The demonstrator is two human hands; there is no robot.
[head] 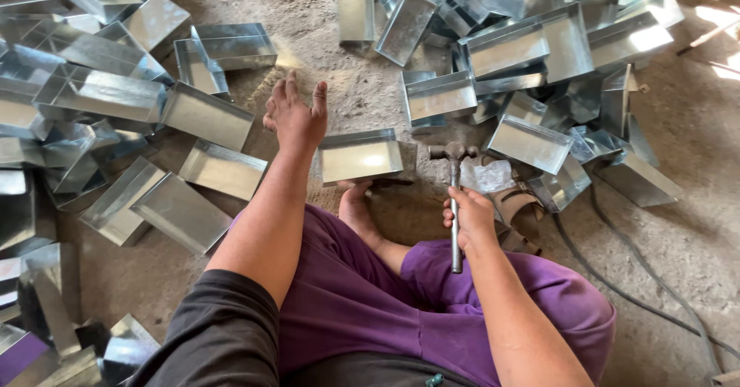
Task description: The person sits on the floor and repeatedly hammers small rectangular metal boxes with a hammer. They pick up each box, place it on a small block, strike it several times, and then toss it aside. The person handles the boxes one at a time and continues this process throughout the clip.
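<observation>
My right hand (470,216) grips the metal handle of a hammer (454,183), whose head points up near the middle of the view. My left hand (295,113) reaches forward with fingers spread and holds nothing. It hovers over the sandy floor, just left of a shiny rectangular sheet-metal tray (360,156) that rests in front of my bare foot (356,210). Other trays lie close on its left, such as one tray (222,169) near my forearm. I sit cross-legged in purple trousers.
Piles of similar galvanised metal trays spread to the left (85,94) and at the back right (539,40). A dark cable (632,287) runs over the floor on the right. Bare sandy ground (308,17) lies between the piles.
</observation>
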